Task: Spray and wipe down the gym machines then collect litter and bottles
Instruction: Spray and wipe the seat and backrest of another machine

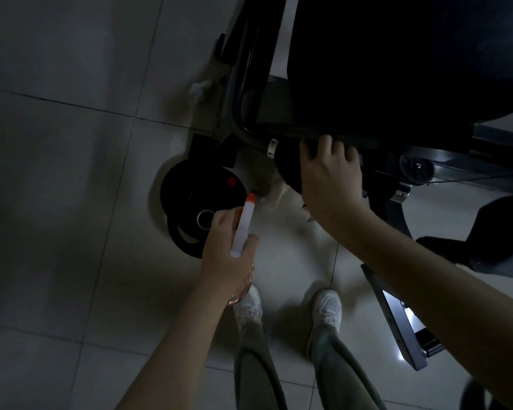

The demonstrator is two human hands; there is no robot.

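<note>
My left hand (225, 253) grips a spray bottle (243, 224) with a white head and an orange nozzle tip; its clear pinkish body shows below my wrist. My right hand (329, 170) presses a dark cloth (288, 164) against the black padded roller at the front edge of a gym machine's dark seat (397, 60). The cloth is mostly hidden under my fingers. A crumpled white piece of litter (199, 88) lies on the floor beside the machine's black frame (246, 69).
Two black weight plates (196, 199) lie stacked on the grey tiled floor, left of the machine. A pulley wheel (416, 167) and a metal footplate (397, 315) sit to the right. My white shoes (326, 306) stand on the tiles below.
</note>
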